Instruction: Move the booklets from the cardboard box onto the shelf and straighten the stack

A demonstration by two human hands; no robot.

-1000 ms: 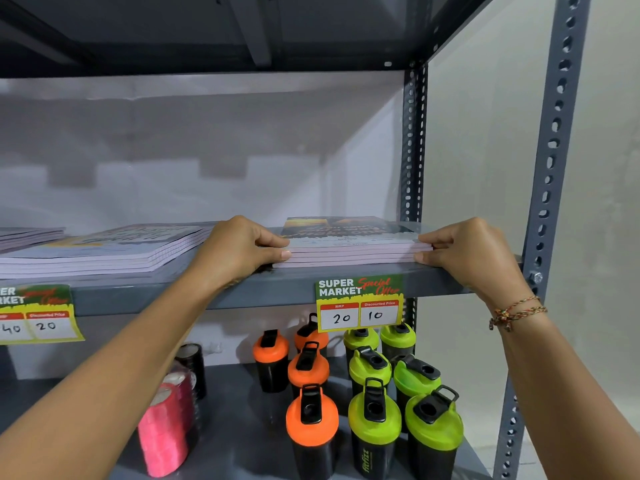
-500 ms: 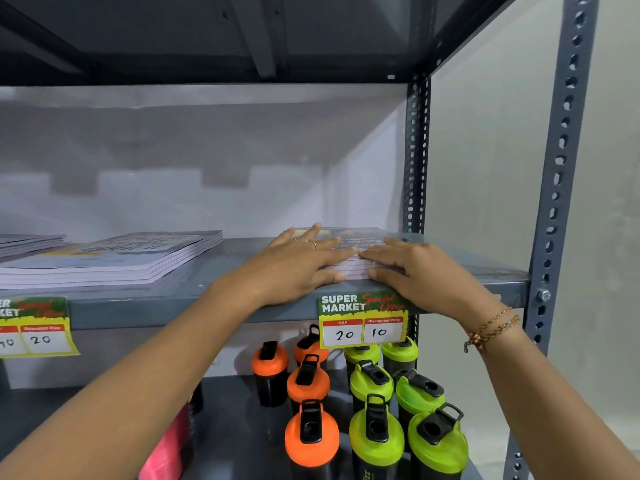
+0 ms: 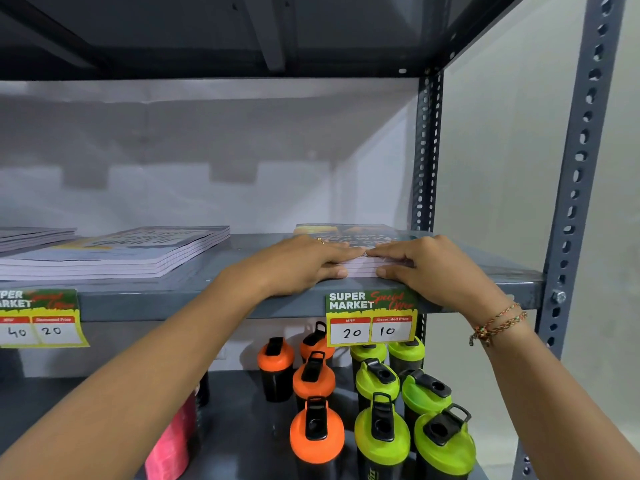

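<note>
Booklets: a stack of booklets (image 3: 360, 266) lies flat at the front right of the grey metal shelf (image 3: 242, 299), directly above a "Super Market" price tag (image 3: 372, 318) marked 20 and 10.
Left hand: the left hand (image 3: 298, 263) rests palm down on the stack's left side, fingers flat on the cover, thumb against the front edge.
Right hand: the right hand (image 3: 426, 265), a woven bracelet (image 3: 498, 323) at its wrist, presses the right side likewise; the forefingers of both meet on top.
Neighbours: a second booklet pile (image 3: 114, 252) sits well apart to the left.
Below: orange-lidded (image 3: 317, 431) and green-lidded shaker bottles (image 3: 381, 434) crowd the lower shelf.
</note>
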